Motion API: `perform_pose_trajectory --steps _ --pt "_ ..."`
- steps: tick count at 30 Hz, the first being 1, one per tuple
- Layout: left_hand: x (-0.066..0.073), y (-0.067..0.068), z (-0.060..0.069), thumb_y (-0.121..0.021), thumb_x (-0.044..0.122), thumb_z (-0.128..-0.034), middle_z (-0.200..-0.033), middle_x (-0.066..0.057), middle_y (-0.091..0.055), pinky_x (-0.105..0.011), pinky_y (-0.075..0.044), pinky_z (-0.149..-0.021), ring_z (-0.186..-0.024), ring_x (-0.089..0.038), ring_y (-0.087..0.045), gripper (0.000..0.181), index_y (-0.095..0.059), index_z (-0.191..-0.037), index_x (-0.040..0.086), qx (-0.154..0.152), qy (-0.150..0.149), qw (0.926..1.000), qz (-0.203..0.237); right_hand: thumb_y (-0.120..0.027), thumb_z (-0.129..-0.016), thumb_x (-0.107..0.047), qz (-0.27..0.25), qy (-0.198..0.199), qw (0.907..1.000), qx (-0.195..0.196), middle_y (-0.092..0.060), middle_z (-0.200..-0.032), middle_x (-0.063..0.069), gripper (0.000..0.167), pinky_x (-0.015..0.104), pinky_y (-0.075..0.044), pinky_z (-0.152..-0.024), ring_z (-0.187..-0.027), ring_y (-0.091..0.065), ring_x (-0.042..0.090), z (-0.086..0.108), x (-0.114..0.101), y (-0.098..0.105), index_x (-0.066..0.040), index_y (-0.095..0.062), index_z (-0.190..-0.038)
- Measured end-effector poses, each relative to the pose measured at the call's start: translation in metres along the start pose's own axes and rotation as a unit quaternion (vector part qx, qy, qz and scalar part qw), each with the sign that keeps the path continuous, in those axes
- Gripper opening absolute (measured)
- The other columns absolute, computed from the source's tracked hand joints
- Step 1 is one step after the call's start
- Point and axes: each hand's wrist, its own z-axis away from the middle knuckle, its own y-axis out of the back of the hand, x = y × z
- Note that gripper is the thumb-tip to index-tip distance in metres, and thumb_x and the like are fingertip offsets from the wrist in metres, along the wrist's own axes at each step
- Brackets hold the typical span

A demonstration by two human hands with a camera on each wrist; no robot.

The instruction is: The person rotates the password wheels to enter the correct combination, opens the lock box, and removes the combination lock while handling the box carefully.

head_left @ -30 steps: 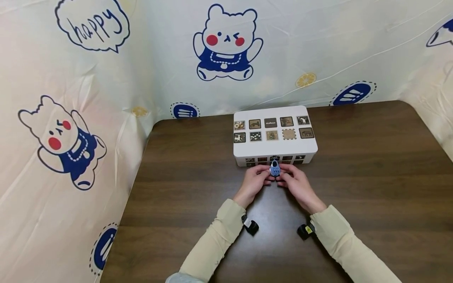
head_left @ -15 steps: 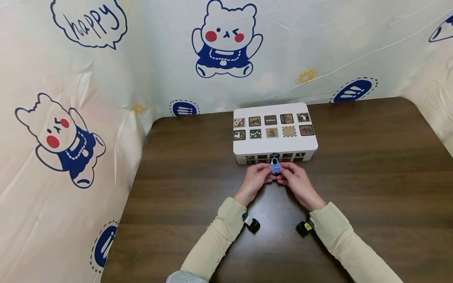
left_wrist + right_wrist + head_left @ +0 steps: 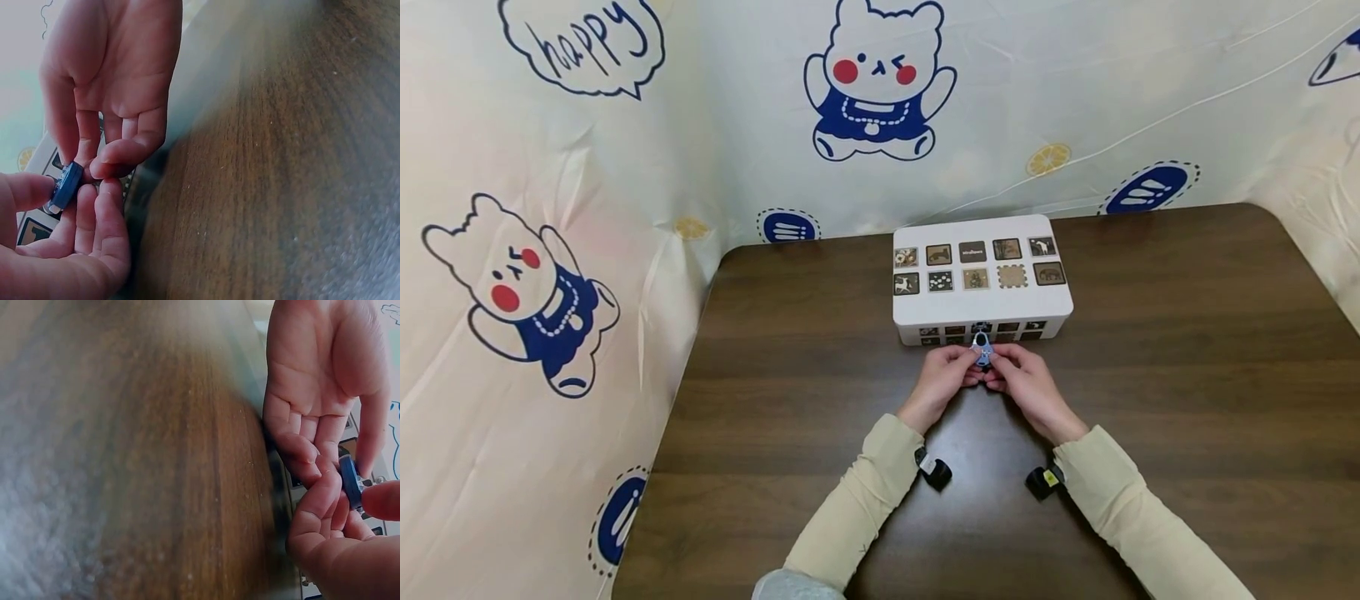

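A small blue combination padlock [image 3: 983, 358] is upright in front of the white box [image 3: 977, 310], its shackle towards the box's front clasp. Whether the shackle passes through the clasp cannot be told. My left hand [image 3: 936, 383] pinches the padlock from the left, thumb on its face and fingers behind. From the other side my right hand [image 3: 1033, 390] pinches it the same way. In the left wrist view the padlock [image 3: 67, 186] shows edge-on between both hands' fingers. The right wrist view shows its dark blue side [image 3: 350, 481], with the thumbs over part of the face.
The white box has rows of small square pictures on its lid and front and stands near the back of the brown wooden table [image 3: 805, 333]. Behind and to the left hangs a pale printed cloth [image 3: 737, 108]. A black wrist camera is strapped to each wrist.
My thumbs have shifted over the padlock's face and now cover more of its dials. The hands stay by the box front. The whole head view has shifted slightly.
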Motion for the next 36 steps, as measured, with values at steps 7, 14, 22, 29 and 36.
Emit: perform_pose_trajectory --steps 7,14,22,29,36 --pt "0.0010 0.0008 0.0000 -0.058 0.013 -0.0951 -0.080 -0.004 -0.065 -0.019 -0.055 -0.064 -0.064 -0.007 -0.061 0.025 -0.067 -0.103 -0.010 0.002 0.003 0.9999 -0.010 -0.041 -0.102 -0.009 0.011 0.007 0.9999 0.005 -0.058 -0.100 0.011 0.035 0.016 -0.054 -0.071 -0.076 -0.058 0.004 0.0007 -0.0010 -0.0012 0.014 -0.046 -0.128" --pt "0.0001 0.0012 0.0001 -0.058 0.014 -0.0948 -0.075 -0.003 -0.064 -0.019 -0.052 -0.058 -0.063 -0.008 -0.060 0.025 -0.066 -0.101 -0.009 -0.008 -0.011 0.9994 -0.031 -0.042 -0.102 -0.009 0.015 0.010 0.9998 0.007 -0.059 -0.097 0.008 0.035 0.017 -0.054 -0.071 -0.076 -0.059 0.004 0.0005 -0.0014 -0.0005 0.014 -0.047 -0.128" --pt "-0.0006 0.0016 0.0007 -0.059 0.015 -0.0948 -0.088 -0.021 -0.070 -0.022 -0.052 -0.058 -0.063 -0.009 -0.060 0.026 -0.066 -0.104 -0.008 -0.010 -0.020 0.9990 -0.039 -0.042 -0.101 -0.008 0.016 0.008 0.9998 0.013 -0.060 -0.094 0.006 0.034 0.017 -0.054 -0.070 -0.074 -0.059 0.004 -0.0006 0.0004 -0.0010 0.014 -0.049 -0.126" --pt "0.0012 0.0017 0.0027 -0.058 0.013 -0.0947 -0.083 -0.017 -0.070 -0.021 -0.051 -0.055 -0.061 -0.008 -0.061 0.024 -0.066 -0.104 -0.007 -0.010 -0.021 0.9989 -0.041 -0.042 -0.101 -0.007 0.012 0.011 0.9998 0.012 -0.060 -0.095 0.007 0.034 0.017 -0.053 -0.069 -0.074 -0.059 0.004 0.0007 -0.0012 -0.0012 0.014 -0.049 -0.126" --pt "0.0023 0.0011 0.0040 -0.058 0.013 -0.0947 -0.079 -0.011 -0.069 -0.020 -0.050 -0.054 -0.061 -0.008 -0.061 0.023 -0.066 -0.103 -0.007 -0.008 -0.020 0.9989 -0.042 -0.042 -0.101 -0.008 0.014 0.009 0.9998 0.011 -0.061 -0.098 0.010 0.034 0.017 -0.053 -0.069 -0.074 -0.058 0.003 0.0024 -0.0037 -0.0006 0.014 -0.048 -0.127"
